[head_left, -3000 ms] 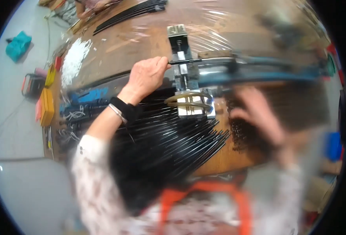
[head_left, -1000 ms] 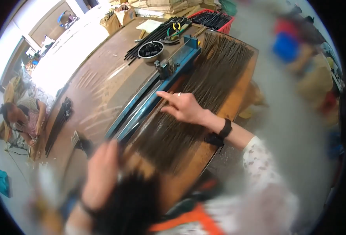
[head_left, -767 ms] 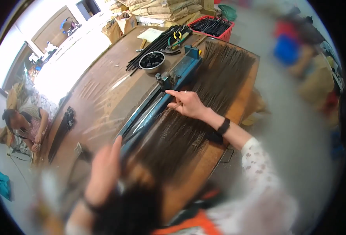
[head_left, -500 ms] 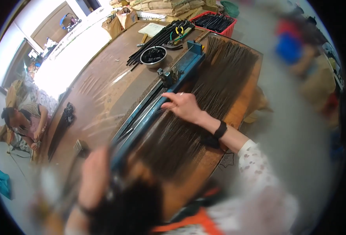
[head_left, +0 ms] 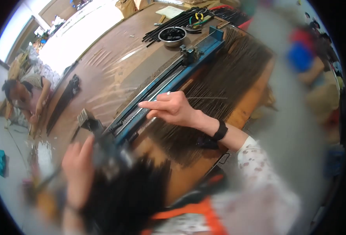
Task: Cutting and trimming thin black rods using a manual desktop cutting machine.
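Observation:
A long blue metal fixture (head_left: 180, 76) with a channel runs diagonally across the brown table. My right hand (head_left: 173, 109) is over its near half, index finger stretched along the channel and thumb below, apart from it. A thin silvery, ridged rod (head_left: 134, 114) lies in the channel by these fingertips. My left hand (head_left: 79, 162) is smeared by motion beside the fixture's near end, next to a blurred metal mechanism (head_left: 112, 150); what its fingers do is unclear. Many thin dark rods (head_left: 204, 98) lie side by side right of the fixture.
A metal bowl (head_left: 172, 37) of black pieces stands beyond the fixture, near black tubes (head_left: 153, 37) and yellow-handled pliers (head_left: 199, 16). A small metal block (head_left: 87, 119) sits left of the fixture. A blurred black bundle (head_left: 130, 184) is close to me. Another person (head_left: 30, 92) works at the left.
The view has shifted, with the table lower and further right. My right hand has moved along the fixture toward its near end. My left hand stays near that end, still blurred.

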{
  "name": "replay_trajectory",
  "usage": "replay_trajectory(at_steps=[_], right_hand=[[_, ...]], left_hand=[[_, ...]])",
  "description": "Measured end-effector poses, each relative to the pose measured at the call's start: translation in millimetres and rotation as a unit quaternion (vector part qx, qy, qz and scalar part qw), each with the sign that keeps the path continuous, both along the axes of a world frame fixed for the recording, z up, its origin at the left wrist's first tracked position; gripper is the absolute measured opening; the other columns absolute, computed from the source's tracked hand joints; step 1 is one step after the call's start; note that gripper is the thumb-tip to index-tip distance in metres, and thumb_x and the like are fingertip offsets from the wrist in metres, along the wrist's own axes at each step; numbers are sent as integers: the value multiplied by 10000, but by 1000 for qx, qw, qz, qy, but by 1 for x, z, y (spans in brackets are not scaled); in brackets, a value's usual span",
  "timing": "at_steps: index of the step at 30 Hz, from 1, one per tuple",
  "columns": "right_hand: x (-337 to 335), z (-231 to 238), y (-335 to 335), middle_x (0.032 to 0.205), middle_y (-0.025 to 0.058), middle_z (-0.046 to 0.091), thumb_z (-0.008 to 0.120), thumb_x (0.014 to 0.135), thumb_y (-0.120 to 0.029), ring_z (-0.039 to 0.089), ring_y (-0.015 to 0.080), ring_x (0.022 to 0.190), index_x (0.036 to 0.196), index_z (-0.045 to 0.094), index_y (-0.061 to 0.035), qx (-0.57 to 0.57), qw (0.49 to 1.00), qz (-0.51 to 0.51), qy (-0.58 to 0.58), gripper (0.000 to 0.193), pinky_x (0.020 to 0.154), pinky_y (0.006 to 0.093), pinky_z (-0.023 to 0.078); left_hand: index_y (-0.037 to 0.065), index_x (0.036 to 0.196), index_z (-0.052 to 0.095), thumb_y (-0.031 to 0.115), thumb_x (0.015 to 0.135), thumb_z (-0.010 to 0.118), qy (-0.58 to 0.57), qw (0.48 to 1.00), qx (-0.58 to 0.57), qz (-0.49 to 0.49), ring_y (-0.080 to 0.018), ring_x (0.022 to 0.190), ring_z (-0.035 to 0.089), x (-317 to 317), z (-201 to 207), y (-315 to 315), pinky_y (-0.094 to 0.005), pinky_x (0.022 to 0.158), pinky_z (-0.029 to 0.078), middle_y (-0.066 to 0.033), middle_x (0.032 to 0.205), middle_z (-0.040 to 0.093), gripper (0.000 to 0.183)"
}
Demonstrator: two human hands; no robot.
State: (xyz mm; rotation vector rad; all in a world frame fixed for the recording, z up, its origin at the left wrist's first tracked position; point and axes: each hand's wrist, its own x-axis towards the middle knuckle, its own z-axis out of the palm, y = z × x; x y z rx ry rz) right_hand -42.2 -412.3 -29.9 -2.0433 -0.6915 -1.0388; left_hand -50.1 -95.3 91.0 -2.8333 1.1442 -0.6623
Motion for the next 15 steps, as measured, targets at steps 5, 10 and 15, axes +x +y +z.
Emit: replay_trajectory(at_steps=[5, 10, 15], right_hand=[[-4, 9, 40, 650, 47, 528, 749, 822, -142, 540, 203, 578, 1216, 687, -157, -12, 998, 10, -63, 399, 512, 346, 425], [19, -30, -3, 915, 105, 703, 641, 898, -94, 675, 293, 845, 1097, 682, -105, -105, 985, -77, 116, 203, 721, 404, 513], [45, 10, 97, 902, 131, 729, 686, 905, -124, 691, 274, 871, 1017, 706, -26, 18, 952, 115, 284, 150, 714, 340, 531]], left_hand=[[41, 1137, 631, -54, 815, 560, 66, 996, -18, -50, -334, 724, 563, -11, 2, -3, -442, 645, 464, -151, 779, 542, 344], [-1, 1109, 605, 24, 942, 575, -46, 973, -97, 204, -394, 906, 635, -2, 27, 106, -440, 771, 504, -221, 1000, 653, 172], [-22, 1105, 613, 16, 927, 602, -95, 984, -131, 71, -402, 810, 615, -7, 42, 106, -431, 702, 481, -212, 916, 638, 181]])
